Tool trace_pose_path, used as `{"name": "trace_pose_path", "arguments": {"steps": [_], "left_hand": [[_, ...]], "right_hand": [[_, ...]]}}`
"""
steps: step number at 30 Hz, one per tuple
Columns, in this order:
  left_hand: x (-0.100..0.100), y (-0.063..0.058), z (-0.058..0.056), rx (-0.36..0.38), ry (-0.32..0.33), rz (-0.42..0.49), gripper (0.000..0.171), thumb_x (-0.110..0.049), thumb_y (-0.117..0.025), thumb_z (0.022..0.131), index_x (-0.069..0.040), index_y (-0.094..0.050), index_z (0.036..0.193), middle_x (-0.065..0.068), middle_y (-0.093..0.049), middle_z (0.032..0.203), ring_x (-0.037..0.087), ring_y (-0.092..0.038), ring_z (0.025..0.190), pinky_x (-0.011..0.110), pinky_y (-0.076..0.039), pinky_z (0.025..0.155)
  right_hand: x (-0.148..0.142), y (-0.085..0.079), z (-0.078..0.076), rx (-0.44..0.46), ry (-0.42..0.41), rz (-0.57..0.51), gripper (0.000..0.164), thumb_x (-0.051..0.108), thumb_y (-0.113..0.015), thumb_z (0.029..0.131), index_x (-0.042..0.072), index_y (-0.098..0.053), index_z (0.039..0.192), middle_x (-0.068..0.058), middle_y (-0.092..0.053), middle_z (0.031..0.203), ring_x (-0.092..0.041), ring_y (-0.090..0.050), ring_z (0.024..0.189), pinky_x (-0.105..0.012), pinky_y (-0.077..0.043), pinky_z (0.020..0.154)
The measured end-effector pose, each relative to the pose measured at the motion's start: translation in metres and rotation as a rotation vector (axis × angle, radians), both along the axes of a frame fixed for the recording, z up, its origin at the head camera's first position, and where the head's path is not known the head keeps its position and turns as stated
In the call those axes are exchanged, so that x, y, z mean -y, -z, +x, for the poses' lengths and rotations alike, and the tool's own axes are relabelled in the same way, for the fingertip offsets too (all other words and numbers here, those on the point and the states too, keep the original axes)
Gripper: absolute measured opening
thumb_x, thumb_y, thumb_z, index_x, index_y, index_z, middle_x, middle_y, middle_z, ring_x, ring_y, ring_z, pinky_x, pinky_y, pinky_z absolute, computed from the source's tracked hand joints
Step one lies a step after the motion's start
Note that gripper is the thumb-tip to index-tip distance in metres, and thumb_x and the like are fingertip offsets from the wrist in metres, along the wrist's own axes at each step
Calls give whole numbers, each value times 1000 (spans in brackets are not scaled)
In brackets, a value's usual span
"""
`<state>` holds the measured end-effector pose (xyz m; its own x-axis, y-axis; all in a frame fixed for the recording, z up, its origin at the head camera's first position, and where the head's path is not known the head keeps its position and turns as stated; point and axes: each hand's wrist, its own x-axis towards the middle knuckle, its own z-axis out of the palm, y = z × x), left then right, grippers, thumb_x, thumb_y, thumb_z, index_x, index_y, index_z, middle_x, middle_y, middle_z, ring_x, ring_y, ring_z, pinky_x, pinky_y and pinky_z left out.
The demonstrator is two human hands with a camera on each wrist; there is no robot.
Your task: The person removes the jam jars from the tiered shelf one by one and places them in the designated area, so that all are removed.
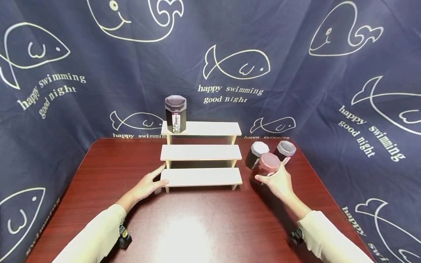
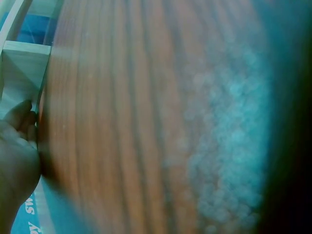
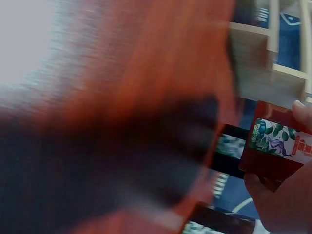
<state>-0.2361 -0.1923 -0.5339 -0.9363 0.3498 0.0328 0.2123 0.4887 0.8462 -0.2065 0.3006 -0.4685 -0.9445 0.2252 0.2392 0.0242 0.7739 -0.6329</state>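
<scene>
My right hand [image 1: 279, 181] grips a reddish jar [image 1: 269, 163] with a pinkish lid, to the right of a three-tier wooden display stand [image 1: 201, 152]. In the right wrist view, this jar [image 3: 273, 141] shows a floral label between thumb and fingers. Close behind it are a dark jar with a white lid [image 1: 260, 148] and another with a grey lid [image 1: 286, 148]. My left hand [image 1: 148, 185] holds the left end of the stand's lowest tier, thumb on top. A dark jar [image 1: 175, 114] with a purplish lid stands at the left of the top tier.
Everything stands on a reddish-brown wooden table [image 1: 250, 223]. A dark blue curtain [image 1: 184, 73] with white fish drawings hangs right behind the table and along both sides. Small black devices [image 1: 124, 237] are strapped at both wrists.
</scene>
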Motion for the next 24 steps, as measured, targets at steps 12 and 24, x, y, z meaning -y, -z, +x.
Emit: {"name": "trace_pose_path", "arguments": {"steps": [12, 24], "left_hand": [[-2, -5, -4, -17, 5, 6, 79, -35, -69, 95, -10, -30, 159, 15, -31, 161, 39, -28, 146, 59, -22, 118], [1, 0, -1, -2, 1, 5, 81, -37, -70, 95, -10, -30, 159, 15, -32, 161, 39, -28, 147, 60, -22, 117]], "right_hand": [[-6, 21, 1, 30, 30, -14, 82, 29, -94, 67, -3, -49, 127, -18, -67, 97, -36, -64, 92, -47, -49, 83], [-4, 30, 9, -11, 35, -124, 103, 24, -94, 71, -1, -31, 149, -24, -63, 118, -36, -61, 107, -49, -46, 94]]}}
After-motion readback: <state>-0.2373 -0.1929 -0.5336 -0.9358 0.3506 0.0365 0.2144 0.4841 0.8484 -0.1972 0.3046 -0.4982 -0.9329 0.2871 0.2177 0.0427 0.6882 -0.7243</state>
